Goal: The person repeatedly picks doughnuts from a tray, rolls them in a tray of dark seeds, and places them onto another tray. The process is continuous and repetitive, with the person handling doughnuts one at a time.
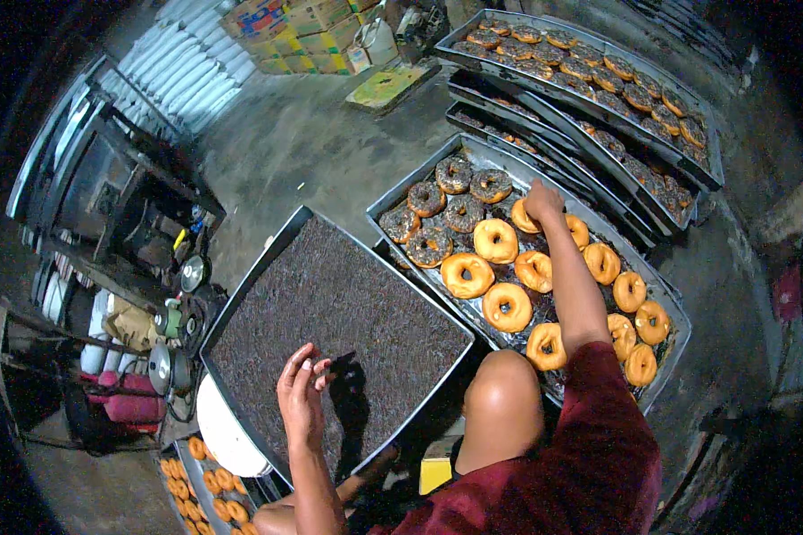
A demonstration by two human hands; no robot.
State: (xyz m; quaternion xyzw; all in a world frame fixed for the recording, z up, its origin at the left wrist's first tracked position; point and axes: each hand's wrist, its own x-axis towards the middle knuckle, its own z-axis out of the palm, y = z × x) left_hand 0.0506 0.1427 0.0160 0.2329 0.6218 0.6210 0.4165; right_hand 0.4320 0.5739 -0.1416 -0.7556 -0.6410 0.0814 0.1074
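Observation:
My right hand (543, 200) reaches over a metal tray (676, 348) and has its fingers at a plain ring doughnut (523, 217); whether they grip it cannot be told. More plain doughnuts (495, 241) lie in that tray, and several sprinkle-topped doughnuts (464, 212) fill its upper left end. On the left, a second square tray (241, 281) holds a layer of dark chocolate sprinkles (321, 294). Above the near part of the sprinkles hovers my left hand (302, 394), its fingers loosely curled and apart, with nothing in them and its shadow beside it.
Stacked trays of sprinkled doughnuts (595, 73) stand at the upper right. Plain doughnuts (221, 481) lie in a tray at the lower left, near a white round container (224, 435). Left are a wooden rack (124, 207) and lidded pots (167, 368); cardboard boxes (308, 33) stand behind.

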